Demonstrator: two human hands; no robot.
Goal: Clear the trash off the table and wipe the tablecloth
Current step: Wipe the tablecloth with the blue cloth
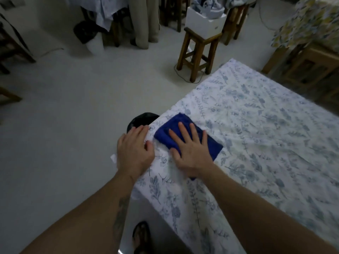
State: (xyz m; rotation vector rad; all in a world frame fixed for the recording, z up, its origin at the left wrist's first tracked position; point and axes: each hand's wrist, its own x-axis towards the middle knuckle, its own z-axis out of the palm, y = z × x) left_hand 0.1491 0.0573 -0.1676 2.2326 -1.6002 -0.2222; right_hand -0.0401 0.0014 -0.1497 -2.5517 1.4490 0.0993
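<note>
A folded blue cloth lies near the left corner of the table, on a white tablecloth printed with blue leaves. My right hand presses flat on the cloth, fingers spread. My left hand rests flat on the table's corner edge, pinning the tablecloth down, fingers together. A bin with a black liner stands on the floor just beyond that corner, mostly hidden by my left hand and the table.
A wooden stool carrying a white box stands beyond the table's far edge, a cable looping on the floor by its legs. A second bin sits at the back left. Wooden furniture stands at the right. My sandalled foot is below the table edge.
</note>
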